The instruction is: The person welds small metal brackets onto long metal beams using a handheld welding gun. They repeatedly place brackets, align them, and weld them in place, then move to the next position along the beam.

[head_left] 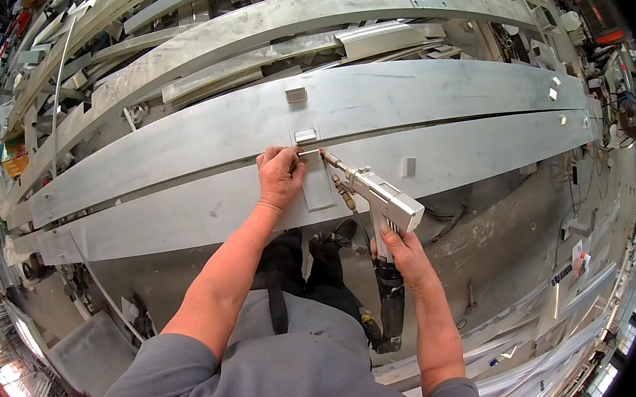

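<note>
My right hand (401, 249) is wrapped round the grip of a silver handheld welding gun (385, 195) with a long narrow nozzle and a hose fitting along its side. Its nozzle tip points left, just above the seam between two long grey metal beams. My left hand (282, 177) rests by that seam, fingers pinched on a thin pale rod (310, 152) whose end reaches the nozzle tip. Under the tip, on the near beam (240, 199), lies a flat rectangular plate (318, 189). A small metal block (305, 135) sits on the far beam (193, 138), just beyond my left fingers.
Another small block (408, 167) stands on the near beam, and one (296, 94) on the far beam. Beyond lie more long beams (236, 31) and metal offcuts. A black hose (391, 308) hangs below the gun. Metal profiles (509, 365) lie at the lower right.
</note>
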`<state>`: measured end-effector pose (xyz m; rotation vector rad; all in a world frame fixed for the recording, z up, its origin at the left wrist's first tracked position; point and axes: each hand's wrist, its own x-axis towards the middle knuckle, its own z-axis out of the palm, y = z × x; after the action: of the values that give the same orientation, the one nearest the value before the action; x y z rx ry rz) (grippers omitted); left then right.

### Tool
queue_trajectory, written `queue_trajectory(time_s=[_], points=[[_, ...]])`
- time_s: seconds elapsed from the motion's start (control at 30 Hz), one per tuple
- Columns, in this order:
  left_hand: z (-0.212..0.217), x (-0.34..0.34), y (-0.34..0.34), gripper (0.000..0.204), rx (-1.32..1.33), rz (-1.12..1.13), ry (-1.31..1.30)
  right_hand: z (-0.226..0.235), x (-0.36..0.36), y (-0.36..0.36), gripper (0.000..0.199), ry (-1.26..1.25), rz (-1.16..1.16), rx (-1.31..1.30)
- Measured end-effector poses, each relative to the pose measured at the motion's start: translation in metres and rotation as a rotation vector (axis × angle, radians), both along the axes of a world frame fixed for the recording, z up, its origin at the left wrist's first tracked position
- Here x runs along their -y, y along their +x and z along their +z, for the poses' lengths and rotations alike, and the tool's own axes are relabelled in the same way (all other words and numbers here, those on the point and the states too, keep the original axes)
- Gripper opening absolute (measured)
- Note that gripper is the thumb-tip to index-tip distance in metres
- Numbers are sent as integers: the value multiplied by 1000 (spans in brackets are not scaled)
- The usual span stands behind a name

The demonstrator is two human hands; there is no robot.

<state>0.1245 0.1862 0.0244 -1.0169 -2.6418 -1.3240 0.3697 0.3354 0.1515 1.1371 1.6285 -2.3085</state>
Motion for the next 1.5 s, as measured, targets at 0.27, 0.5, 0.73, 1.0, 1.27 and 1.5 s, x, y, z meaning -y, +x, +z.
queue_trajectory(time_s=[0.27,0.5,0.73,1.0,1.27,1.5], points=[[0,1,0,30,3,1,-27,2,0,-4,43,-25,-15,0],[-2,-1,0,27,-48,6,-41,6,-1,-3,43,-31,5,42],[4,-2,1,28,-44,-3,-56,8,2,-1,44,-29,-19,36],[-6,4,-1,26,-1,-14,21,21,16,21,43,-98,-138,-9],[-1,6,-1,33,37,-25,60,56,47,23,57,-160,-345,-223],[8,37,-12,44,94,-147,106,73,76,20,53,-40,-265,-154]])
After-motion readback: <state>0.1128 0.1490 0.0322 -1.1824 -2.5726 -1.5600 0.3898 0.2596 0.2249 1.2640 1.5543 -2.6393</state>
